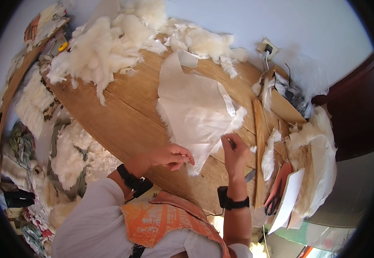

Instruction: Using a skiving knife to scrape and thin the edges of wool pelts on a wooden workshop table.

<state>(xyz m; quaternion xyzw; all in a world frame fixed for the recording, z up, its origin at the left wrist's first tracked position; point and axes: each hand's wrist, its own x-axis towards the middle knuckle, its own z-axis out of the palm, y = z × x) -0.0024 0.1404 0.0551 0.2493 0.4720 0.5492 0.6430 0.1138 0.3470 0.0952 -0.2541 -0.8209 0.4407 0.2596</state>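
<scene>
On the wooden board lies a piece of fur hide (191,107), pale skin side up, white fur fringing its edges. Its narrow lower end comes down by my left hand (172,157), whose fingers are bent and pinch at the hide's edge. To the right of that end, my right hand (235,148) is raised with its fingers curled closed. Whatever they hold, if anything, is too small to make out. Both wrists wear a black strap with a small device. A grey flat piece (250,175) shows beside my right wrist, partly hidden.
Fluffy white fur scraps (105,47) heap along the board's far edge. On the right are a wooden strip (261,155), scissors (273,202), a white panel (288,200), more fur (320,159) and a cardboard box (286,105). A plug sits in a wall socket (267,47).
</scene>
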